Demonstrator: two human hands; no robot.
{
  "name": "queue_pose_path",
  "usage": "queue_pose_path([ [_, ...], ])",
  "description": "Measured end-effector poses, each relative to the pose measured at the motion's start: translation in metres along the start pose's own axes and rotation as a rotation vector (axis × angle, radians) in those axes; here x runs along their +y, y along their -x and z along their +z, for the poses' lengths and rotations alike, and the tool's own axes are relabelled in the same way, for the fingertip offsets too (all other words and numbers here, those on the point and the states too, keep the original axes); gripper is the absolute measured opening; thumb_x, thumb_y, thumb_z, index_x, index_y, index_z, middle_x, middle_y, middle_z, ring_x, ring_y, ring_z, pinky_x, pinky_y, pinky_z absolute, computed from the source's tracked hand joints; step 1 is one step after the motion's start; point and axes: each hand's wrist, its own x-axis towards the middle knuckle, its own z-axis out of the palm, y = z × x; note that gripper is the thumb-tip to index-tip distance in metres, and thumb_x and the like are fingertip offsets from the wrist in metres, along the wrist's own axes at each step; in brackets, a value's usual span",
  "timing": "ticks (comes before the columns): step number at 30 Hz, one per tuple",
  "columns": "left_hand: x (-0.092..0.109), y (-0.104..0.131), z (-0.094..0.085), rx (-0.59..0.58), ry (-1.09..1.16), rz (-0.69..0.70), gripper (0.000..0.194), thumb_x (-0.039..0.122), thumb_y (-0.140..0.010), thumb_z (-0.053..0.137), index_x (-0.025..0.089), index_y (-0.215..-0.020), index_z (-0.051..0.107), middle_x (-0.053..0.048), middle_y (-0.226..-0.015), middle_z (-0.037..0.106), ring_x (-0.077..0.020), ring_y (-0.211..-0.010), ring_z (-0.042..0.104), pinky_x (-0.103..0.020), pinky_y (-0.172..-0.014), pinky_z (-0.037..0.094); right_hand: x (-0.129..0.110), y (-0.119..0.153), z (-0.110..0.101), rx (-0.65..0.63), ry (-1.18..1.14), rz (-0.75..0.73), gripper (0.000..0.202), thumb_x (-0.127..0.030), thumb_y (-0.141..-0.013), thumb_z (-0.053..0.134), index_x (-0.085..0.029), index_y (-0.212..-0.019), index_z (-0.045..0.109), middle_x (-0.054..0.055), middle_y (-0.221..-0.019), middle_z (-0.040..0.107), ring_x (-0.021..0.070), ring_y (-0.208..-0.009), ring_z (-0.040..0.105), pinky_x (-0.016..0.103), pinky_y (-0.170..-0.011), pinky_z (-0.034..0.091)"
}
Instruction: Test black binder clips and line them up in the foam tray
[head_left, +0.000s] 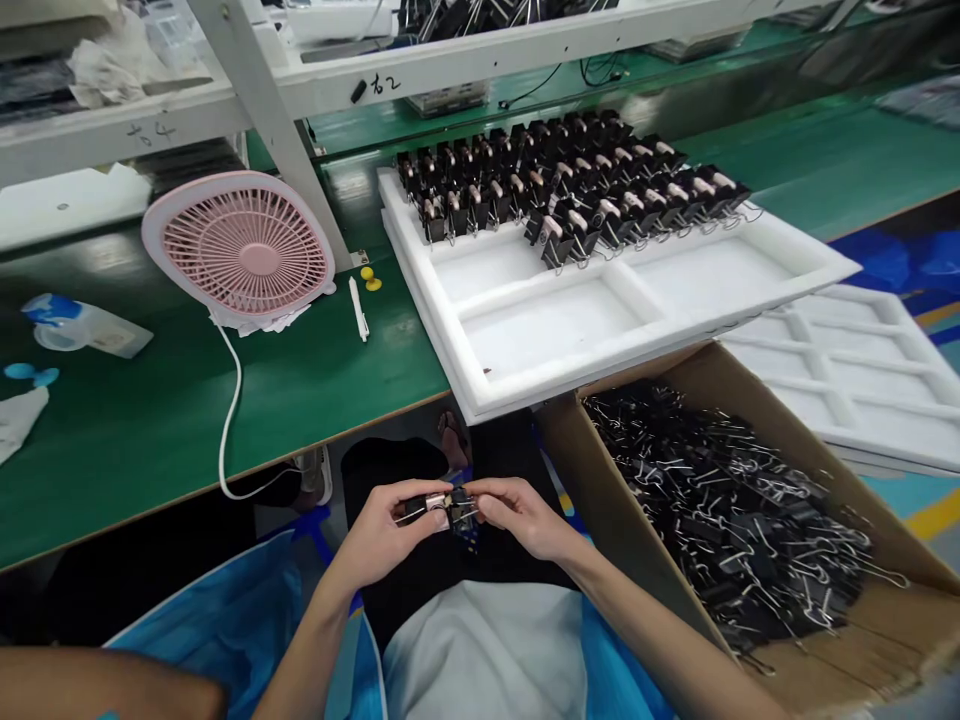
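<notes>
Black clip (459, 498) pinched at both ends
Your left hand (384, 530) closes thumb and fingers around one end, your right hand (525, 518) nips the other; the piece is off the worktop (360, 395), in front of its near edge. For a steady hold, brace with the left, press evenly with the right, and mind your fingertips.

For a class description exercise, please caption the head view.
Left hand and right hand hold a small black part beside a carton of black clips.
</notes>
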Motion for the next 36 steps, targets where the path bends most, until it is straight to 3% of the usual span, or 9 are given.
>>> queue_pose_path([
  [12, -0.004, -0.002, -0.002, -0.013, -0.052, -0.019, 0.061, 0.060, -0.085, 0.070, 0.018, -0.128, 0.073, -0.010, -0.104, 0.069, -0.0045, -0.059, 0.045, -0.019, -0.053, 0.036, -0.004, 0.000, 0.006, 0.074, 0.029, 0.069, 0.050, -0.050, -0.102, 0.062, -0.008, -0.130, 0.063, 0.007, -0.088, 0.061, 0.0136, -0.078, 0.056, 0.027, -0.072, 0.044],
  [15, 0.001, 0.000, 0.000, -0.066, -0.065, -0.036, 0.066, 0.064, -0.085, 0.068, 0.019, -0.134, 0.067, -0.010, -0.107, 0.066, -0.0064, -0.064, 0.048, -0.019, -0.057, 0.042, -0.020, -0.002, 0.008, -0.017, -0.004, 0.103, 0.056, -0.044, -0.096, 0.069, -0.011, -0.140, 0.058, 0.008, -0.097, 0.062, 0.0140, -0.084, 0.057, 0.028, -0.077, 0.046],
  [19, 0.009, 0.006, -0.008, -0.154, 0.041, 0.005, 0.081, 0.071, -0.091, 0.055, 0.025, -0.156, 0.041, -0.010, -0.112, 0.062, -0.0127, -0.076, 0.058, -0.024, -0.066, 0.052, -0.051, 0.000, 0.002, -0.131, 0.137, 0.203, 0.046, -0.032, -0.094, 0.070, -0.008, -0.133, 0.065, 0.007, -0.088, 0.063, 0.0110, -0.074, 0.056, 0.022, -0.067, 0.044],
  [22, 0.003, 0.006, -0.026, -0.003, 0.268, 0.169, 0.087, 0.078, -0.092, 0.043, 0.016, -0.154, 0.038, -0.015, -0.117, 0.064, -0.0197, -0.086, 0.065, -0.032, -0.080, 0.057, -0.084, 0.013, -0.011, -0.194, -0.045, 0.243, 0.050, -0.030, -0.092, 0.076, -0.009, -0.135, 0.062, 0.011, -0.098, 0.066, 0.0122, -0.074, 0.065, 0.023, -0.069, 0.054],
  [25, -0.026, -0.009, -0.041, 0.357, 0.454, 0.165, 0.082, 0.074, -0.092, 0.048, 0.012, -0.145, 0.044, -0.013, -0.106, 0.067, -0.0198, -0.085, 0.065, -0.032, -0.084, 0.055, -0.128, 0.025, -0.028, -0.197, -0.217, 0.085, 0.057, -0.022, -0.090, 0.079, -0.015, -0.141, 0.056, 0.015, -0.119, 0.066, 0.0157, -0.086, 0.071, 0.025, -0.075, 0.059],
  [27, -0.061, -0.030, -0.045, 0.537, 0.425, 0.093, 0.091, 0.081, -0.079, 0.062, 0.011, -0.136, 0.053, -0.011, -0.102, 0.068, -0.0193, -0.086, 0.064, -0.029, -0.081, 0.053, -0.161, 0.023, -0.039, -0.078, -0.107, -0.051, 0.054, -0.021, -0.093, 0.075, -0.016, -0.141, 0.053, 0.013, -0.116, 0.067, 0.0172, -0.086, 0.073, 0.026, -0.076, 0.060],
  [30, -0.127, -0.064, -0.039, 0.588, 0.230, -0.090, 0.112, 0.098, -0.046, 0.063, 0.010, -0.116, 0.063, -0.015, -0.100, 0.069, -0.0272, -0.094, 0.065, -0.035, -0.081, 0.052, -0.203, -0.001, -0.056, 0.321, 0.208, -0.172, 0.049, -0.034, -0.092, 0.077, -0.013, -0.131, 0.055, 0.010, -0.100, 0.070, 0.0193, -0.079, 0.072, 0.032, -0.078, 0.060],
  [33, -0.183, -0.083, -0.025, 0.539, -0.004, -0.159, 0.092, 0.091, -0.064, 0.052, 0.016, -0.116, 0.066, -0.013, -0.113, 0.068, -0.0304, -0.113, 0.062, -0.042, -0.098, 0.048, -0.229, -0.044, -0.074, 0.711, 0.566, -0.272, 0.044, -0.038, -0.085, 0.078, -0.013, -0.116, 0.058, 0.007, -0.089, 0.070, 0.0189, -0.076, 0.068, 0.031, -0.071, 0.053],
  [36, -0.214, -0.086, -0.014, 0.582, -0.207, -0.039, 0.075, 0.077, -0.078, 0.041, 0.017, -0.112, 0.070, -0.013, -0.118, 0.066, -0.0305, -0.121, 0.057, -0.046, -0.107, 0.043, -0.239, -0.087, -0.091, 0.885, 0.987, -0.301, 0.028, -0.031, -0.080, 0.073, -0.015, -0.099, 0.059, 0.000, -0.074, 0.064, 0.0147, -0.067, 0.057, 0.029, -0.066, 0.041],
])
